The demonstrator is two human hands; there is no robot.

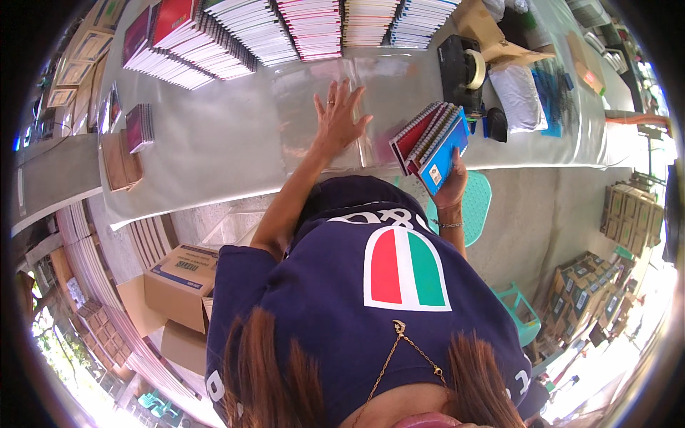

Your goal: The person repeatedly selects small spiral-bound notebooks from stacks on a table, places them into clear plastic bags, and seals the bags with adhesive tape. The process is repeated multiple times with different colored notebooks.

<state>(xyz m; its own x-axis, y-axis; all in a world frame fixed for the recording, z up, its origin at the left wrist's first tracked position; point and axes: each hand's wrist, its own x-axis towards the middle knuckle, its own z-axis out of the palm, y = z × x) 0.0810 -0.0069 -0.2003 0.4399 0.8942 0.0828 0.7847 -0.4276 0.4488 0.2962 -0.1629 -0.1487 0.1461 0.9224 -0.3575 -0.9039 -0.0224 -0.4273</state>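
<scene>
My left hand [340,118] is open, its fingers spread over the grey table cover [235,135], and holds nothing. On the right, near the table's front edge, my right hand [451,180] grips several small spiral notebooks [430,146]. A blue cover is nearest my thumb and red covers show on the far side of the bunch. Tall stacks of spiral notebooks [310,28] stand along the back of the table. A short stack of dark red notebooks [140,128] sits apart at the left.
A black tape dispenser [457,68] stands at the back right, next to a white plastic packet [519,98] and an opened carton [492,36]. Below the table are a green stool [477,207], an open cardboard box [175,289] at left and bundled cartons [589,292] at right.
</scene>
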